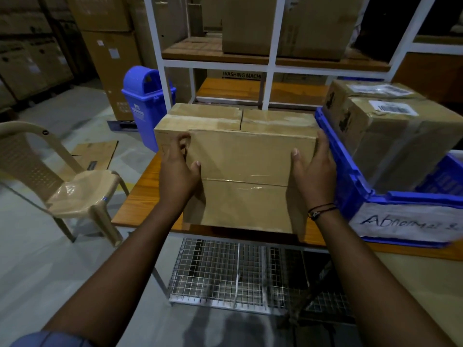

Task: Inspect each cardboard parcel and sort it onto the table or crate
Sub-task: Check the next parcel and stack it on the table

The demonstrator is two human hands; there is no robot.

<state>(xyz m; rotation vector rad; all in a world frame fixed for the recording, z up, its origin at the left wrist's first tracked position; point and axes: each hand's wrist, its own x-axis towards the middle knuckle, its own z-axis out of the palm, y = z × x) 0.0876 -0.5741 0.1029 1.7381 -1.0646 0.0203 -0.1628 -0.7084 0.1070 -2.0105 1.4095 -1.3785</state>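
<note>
I hold the taped cardboard parcel (246,171) between both palms, my left hand (179,169) pressed on its left side, my right hand (314,166) on its right, fingers wrapped over the edges. Its long axis runs left to right, over the near edge of the wooden table (145,196). The blue crate (355,194) marked "Abnormal" sits just right of my right hand, so that hand leads any move there.

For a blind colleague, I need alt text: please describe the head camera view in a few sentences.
Two bare hands, left hand and right hand, hold a taped parcel by its sides over a wooden table. To the right stands a blue crate labelled "Abnormal", with two parcels inside; a chair and blue bin are left.
</note>
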